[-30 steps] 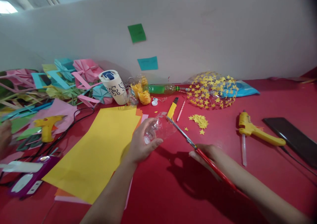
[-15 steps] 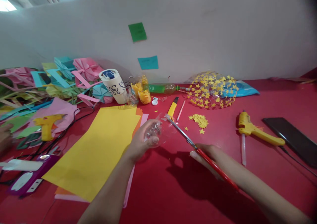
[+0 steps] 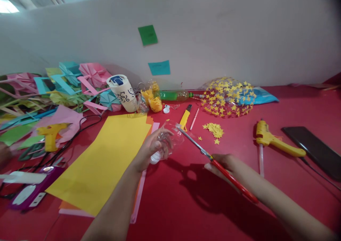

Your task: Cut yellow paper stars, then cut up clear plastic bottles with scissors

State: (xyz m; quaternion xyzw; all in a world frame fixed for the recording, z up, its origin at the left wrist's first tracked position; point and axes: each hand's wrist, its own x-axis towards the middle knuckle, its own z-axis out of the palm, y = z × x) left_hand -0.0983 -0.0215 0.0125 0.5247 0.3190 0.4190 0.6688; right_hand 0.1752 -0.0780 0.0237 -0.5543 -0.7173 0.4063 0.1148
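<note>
Yellow sheet [image 3: 106,155]: reference piece. Clear plastic piece [image 3: 176,142], white-ended: just right of the sheet, fingers of the left hand [image 3: 151,146] curled against it. Red-handled scissors [image 3: 207,155]: farther right of the sheet, tip at the plastic, right hand [image 3: 226,164] gripping; exact finger placing hidden.

The place was a craft workspace, laid out on a red table [image 3: 165,216] against a pale wall [image 3: 213,38]. A yellow glue gun [image 3: 52,136] lay on the left and a second glue gun [image 3: 266,134] on the right; red-handled scissors [image 3: 226,175] and a cutter [image 3: 184,119] also marked it, as did coloured sheets [image 3: 106,155], little yellow stars [image 3: 215,130] and folded-paper shapes [image 3: 93,75]. Whether home, school or workshop could not be told.
</note>
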